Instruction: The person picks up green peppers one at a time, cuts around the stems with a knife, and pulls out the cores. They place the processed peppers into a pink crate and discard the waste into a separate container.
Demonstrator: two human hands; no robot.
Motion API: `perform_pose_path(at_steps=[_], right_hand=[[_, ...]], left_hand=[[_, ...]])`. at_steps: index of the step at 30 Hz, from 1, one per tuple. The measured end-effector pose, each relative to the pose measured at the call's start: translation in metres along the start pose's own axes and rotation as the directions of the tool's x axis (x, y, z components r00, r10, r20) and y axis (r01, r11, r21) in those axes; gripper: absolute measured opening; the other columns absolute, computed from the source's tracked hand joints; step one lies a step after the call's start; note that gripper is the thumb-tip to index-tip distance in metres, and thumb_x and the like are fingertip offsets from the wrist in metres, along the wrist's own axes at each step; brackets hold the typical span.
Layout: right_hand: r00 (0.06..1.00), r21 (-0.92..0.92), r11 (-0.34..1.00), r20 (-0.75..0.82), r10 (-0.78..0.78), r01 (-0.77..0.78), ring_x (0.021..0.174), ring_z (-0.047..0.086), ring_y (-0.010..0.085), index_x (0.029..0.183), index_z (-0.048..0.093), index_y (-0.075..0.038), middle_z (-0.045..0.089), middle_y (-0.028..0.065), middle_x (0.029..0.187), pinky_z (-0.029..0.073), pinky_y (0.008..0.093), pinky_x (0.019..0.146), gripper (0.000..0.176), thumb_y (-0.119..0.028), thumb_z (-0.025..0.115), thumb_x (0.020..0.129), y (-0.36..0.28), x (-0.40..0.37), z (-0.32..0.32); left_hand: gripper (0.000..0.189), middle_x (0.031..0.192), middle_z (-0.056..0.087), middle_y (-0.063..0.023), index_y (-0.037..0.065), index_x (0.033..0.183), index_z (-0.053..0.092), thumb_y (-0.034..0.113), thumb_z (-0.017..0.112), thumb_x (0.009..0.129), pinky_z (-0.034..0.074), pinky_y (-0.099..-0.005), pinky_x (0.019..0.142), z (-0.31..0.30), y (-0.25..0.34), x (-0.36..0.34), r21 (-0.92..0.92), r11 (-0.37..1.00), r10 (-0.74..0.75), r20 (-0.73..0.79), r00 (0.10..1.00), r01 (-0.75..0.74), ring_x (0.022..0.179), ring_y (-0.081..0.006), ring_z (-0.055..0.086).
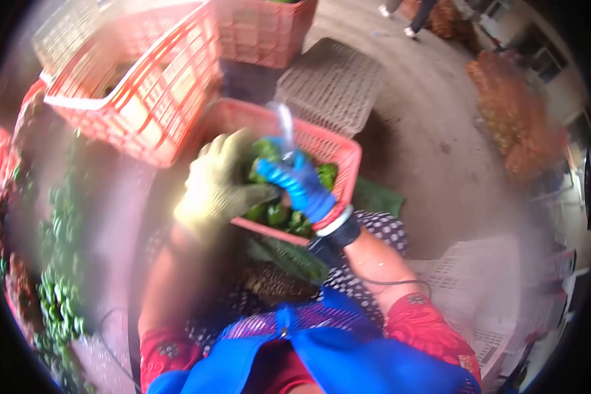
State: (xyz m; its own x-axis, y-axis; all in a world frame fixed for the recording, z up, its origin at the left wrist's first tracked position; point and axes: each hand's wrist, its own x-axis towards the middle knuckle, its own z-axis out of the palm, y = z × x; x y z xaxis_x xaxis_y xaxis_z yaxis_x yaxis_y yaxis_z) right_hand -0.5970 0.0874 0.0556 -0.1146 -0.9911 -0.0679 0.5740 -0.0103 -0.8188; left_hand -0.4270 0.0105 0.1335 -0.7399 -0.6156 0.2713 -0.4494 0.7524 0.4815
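Note:
My left hand [220, 177], in a pale yellow knit glove, is curled around a green pepper [264, 150], which it partly hides. My right hand [300, 188], in a blue glove, is closed beside it, its fingers close to the same pepper. From the right hand rises a pale, shiny, blade-like tool [284, 126], blurred, so its exact kind cannot be made out. Both hands are over a pink plastic crate [349, 164] with several green peppers [278, 215] in it. The crate stands in front of my knees.
A large pink crate [138, 98] leans at the upper left, with another pink crate [262, 33] behind. A grey upturned crate [331, 82] stands beyond mine. Green peppers [59, 295] are heaped at left. A white crate [466, 289] is at right. A person's legs [421, 16] show far off.

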Motion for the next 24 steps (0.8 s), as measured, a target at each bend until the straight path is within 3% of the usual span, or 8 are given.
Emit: perform_pose_path(at_steps=[2,3,10,14,15,16,18,24], right_hand=[[0.999,0.015,0.999,-0.011,-0.051,0.051,0.1,0.069,0.0166,0.138,0.05,-0.002,0.068,0.0069,0.111,0.057,0.0304,0.091,0.056,-0.012,0.078,0.091,-0.004,0.001,0.001],[0.998,-0.027,0.998,-0.01,-0.061,0.06,0.102,0.069,0.0163,0.139,0.049,-0.002,0.068,0.0064,0.112,0.057,0.0302,0.092,0.057,-0.012,0.078,0.091,-0.004,0.002,-0.001],[0.963,0.162,0.957,-0.082,0.256,-0.241,0.08,0.066,0.0094,0.126,0.06,-0.015,0.067,-0.0021,0.102,0.053,0.0261,0.06,0.043,-0.014,0.08,0.088,0.008,0.008,-0.009],[0.974,0.273,0.936,0.021,0.226,-0.223,0.073,0.064,0.0091,0.125,0.06,-0.015,0.068,-0.0007,0.1,0.051,0.0252,0.054,0.038,-0.01,0.074,0.091,0.012,0.014,-0.009],[0.971,0.323,0.916,0.046,0.236,-0.239,0.072,0.064,0.0094,0.126,0.06,-0.015,0.069,-0.0001,0.1,0.051,0.0254,0.054,0.037,-0.009,0.073,0.091,0.007,0.013,-0.004],[0.967,0.371,0.894,0.074,0.244,-0.253,0.072,0.064,0.0096,0.126,0.06,-0.014,0.069,0.0005,0.101,0.052,0.0257,0.054,0.037,-0.008,0.071,0.092,0.005,0.014,-0.001],[0.968,0.397,0.884,0.057,0.244,-0.246,0.071,0.064,0.0112,0.128,0.058,-0.012,0.069,0.0053,0.104,0.053,0.0269,0.056,0.036,-0.007,0.068,0.093,0.011,0.019,-0.002],[0.951,0.493,0.819,0.239,0.197,-0.294,0.058,0.052,0.0164,0.134,0.056,-0.004,0.067,0.0246,0.115,0.04,0.025,0.046,0.045,-0.018,0.066,0.093,-0.008,0.027,-0.003]], left_hand=[[0.096,0.127,0.063,-0.012,0.003,0.143,0.048,0.008,0.096,0.059,0.05,-0.0352,0.102,0.03,-0.019,0.001,-0.547,0.83,-0.115,0.022,0.993,0.108,0.121,-0.0244,0.06],[0.092,0.128,0.063,-0.008,0.003,0.143,0.049,0.004,0.095,0.063,0.049,-0.034,0.105,0.034,-0.022,0.002,-0.603,0.794,-0.083,0.016,0.996,0.076,0.123,-0.0186,0.057],[0.09,0.126,0.063,-0.007,0.005,0.142,0.049,0.003,0.094,0.064,0.05,-0.0328,0.101,0.041,-0.057,0.001,-0.736,0.665,-0.09,0.087,0.992,0.125,0.117,-0.0172,0.059],[0.094,0.119,0.061,-0.0087,0.006,0.14,0.048,0.005,0.096,0.059,0.055,-0.0374,0.094,0.03,-0.053,0.004,-0.902,0.342,-0.277,0.173,0.945,0.265,0.108,-0.0207,0.063],[0.091,0.117,0.061,-0.0093,0.006,0.14,0.047,0.0,0.092,0.062,0.057,-0.0363,0.092,0.02,-0.046,0.005,-0.95,0.134,-0.339,0.223,0.914,0.282,0.103,-0.0205,0.065],[0.077,0.116,0.062,-0.0089,0.005,0.14,0.047,-0.001,0.084,0.073,0.057,-0.035,0.09,0.038,-0.067,0.004,-0.991,-0.017,-0.302,0.13,0.944,0.131,0.101,-0.02,0.065],[0.052,0.105,0.061,-0.006,0.005,0.13,0.056,0.013,0.076,0.083,0.056,-0.0342,0.081,0.044,-0.077,0.01,-0.997,-0.065,-0.38,0.072,0.922,0.051,0.091,-0.0178,0.062],[0.025,0.107,0.065,-0.0094,0.001,0.108,0.061,0.023,0.063,0.096,0.056,-0.0361,0.082,0.046,-0.109,0.001,-0.858,0.514,-0.354,-0.199,0.914,0.012,0.099,-0.0199,0.064]])
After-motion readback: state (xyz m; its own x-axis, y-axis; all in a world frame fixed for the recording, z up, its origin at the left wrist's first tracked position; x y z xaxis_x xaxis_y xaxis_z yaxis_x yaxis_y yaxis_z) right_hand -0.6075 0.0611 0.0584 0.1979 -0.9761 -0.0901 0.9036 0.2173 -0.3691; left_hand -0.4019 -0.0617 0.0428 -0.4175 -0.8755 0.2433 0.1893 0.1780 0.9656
